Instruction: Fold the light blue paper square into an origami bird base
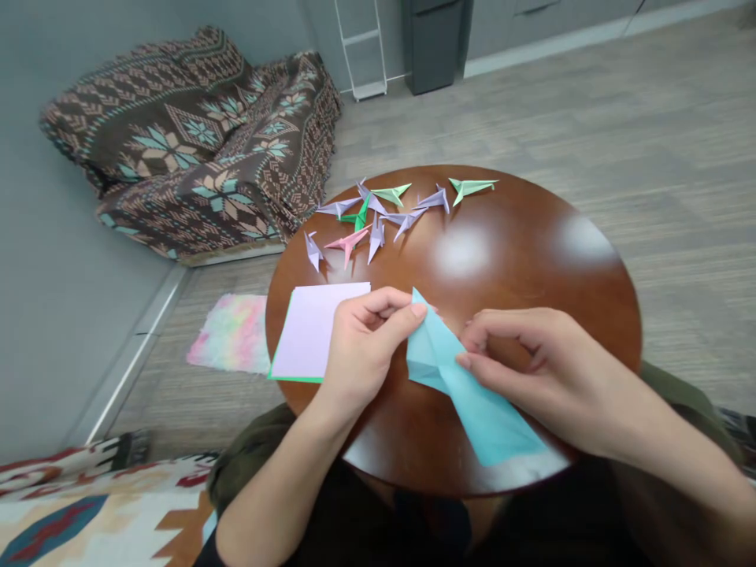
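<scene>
A partly folded sheet of light blue origami paper (pixel 490 417) is held above the near part of the round table, its wide end hanging toward me. My left hand (pixel 378 331) pinches its upper tip between thumb and fingers. On the paper's right edge, about midway down, my right hand (pixel 520 354) closes thumb and forefinger; its other fingers are curled. A creased flap spreads out on the paper's left side. Beside my left wrist lies a stack of square paper (pixel 313 323), lilac on top with green showing at the edge.
Several folded paper cranes in lilac, green and a pink one (pixel 348 244) stand toward the far left of the brown round table (pixel 531 260). Behind are a sofa (pixel 236 150) under a patterned cover, a white rack (pixel 363 47) and a dark bin-like box (pixel 437 47). A pastel fluffy mat (pixel 230 335) lies on the floor.
</scene>
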### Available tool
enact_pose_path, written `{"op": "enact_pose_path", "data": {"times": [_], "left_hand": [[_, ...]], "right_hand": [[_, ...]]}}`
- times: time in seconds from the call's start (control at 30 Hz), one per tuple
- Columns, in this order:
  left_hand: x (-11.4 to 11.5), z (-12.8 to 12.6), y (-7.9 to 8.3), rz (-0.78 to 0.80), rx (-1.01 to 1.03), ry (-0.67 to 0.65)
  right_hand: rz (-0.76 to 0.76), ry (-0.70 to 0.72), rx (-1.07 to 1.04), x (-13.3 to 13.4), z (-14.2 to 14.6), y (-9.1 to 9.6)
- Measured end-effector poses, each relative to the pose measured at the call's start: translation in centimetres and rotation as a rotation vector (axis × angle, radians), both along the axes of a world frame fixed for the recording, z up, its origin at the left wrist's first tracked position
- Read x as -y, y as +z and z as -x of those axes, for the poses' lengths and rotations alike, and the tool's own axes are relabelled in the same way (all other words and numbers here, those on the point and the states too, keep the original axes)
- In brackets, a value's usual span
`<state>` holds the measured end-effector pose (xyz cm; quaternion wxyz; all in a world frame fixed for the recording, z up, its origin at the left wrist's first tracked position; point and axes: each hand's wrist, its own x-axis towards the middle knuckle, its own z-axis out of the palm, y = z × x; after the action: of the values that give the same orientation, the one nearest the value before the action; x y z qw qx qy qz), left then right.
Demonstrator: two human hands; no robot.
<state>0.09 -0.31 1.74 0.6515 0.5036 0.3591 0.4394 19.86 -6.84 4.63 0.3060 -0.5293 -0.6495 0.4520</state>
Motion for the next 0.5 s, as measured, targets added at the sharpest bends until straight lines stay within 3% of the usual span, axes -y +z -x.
{"op": "enact_pose_path", "data": {"times": [0.3,0.5], "left_hand": [[-0.2,0.2,0.5,0.0,-0.04,0.032],[-0.1,0.1,1.2,0.097,-0.189,-0.333]], "right_hand": [[0.022,-0.019,-0.003,-0.3,0.4,0.0],[0.062,-0.086,-0.072,-0.4,-0.1,-0.3]]}}
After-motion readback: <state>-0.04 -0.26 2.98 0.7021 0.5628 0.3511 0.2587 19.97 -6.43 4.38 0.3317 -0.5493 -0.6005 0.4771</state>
